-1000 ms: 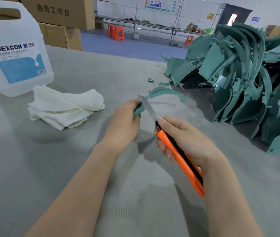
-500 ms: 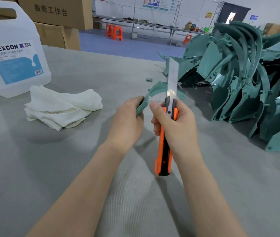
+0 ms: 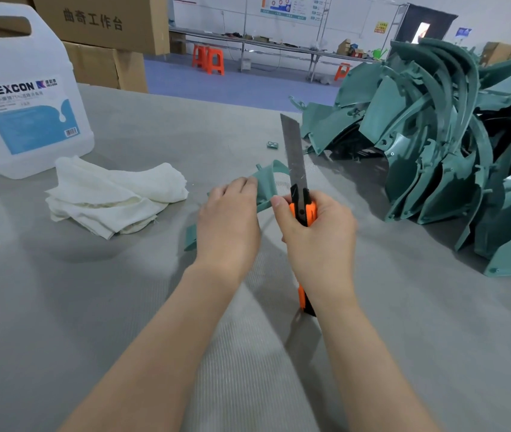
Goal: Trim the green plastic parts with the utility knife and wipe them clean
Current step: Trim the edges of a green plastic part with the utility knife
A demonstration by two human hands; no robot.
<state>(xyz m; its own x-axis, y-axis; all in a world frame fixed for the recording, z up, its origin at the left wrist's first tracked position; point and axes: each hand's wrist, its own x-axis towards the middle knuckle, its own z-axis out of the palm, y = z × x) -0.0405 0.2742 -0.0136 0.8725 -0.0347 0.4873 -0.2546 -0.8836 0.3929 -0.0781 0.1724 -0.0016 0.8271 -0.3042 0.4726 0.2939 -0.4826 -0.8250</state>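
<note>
Head view, starting at the left: a translucent white plastic jug (image 3: 26,98) with a blue label stands on the grey ribbed mat (image 3: 60,307). Just beside it lies a crumpled white woven cloth (image 3: 113,198). At centre the left hand (image 3: 227,226) curls its fingers round a thin-walled, curved green plastic part (image 3: 265,188), holding it over the mat; its arc runs from lower left up toward the right. Close beside it the right hand (image 3: 319,241) clenches the orange-and-black utility knife (image 3: 305,210). The knife's long axis stands near upright, and its dull, segmented steel blade (image 3: 293,151) points up and away, crossing in front of the part. At right a heap of smooth teal curved parts (image 3: 435,151) rests on the mat.
</note>
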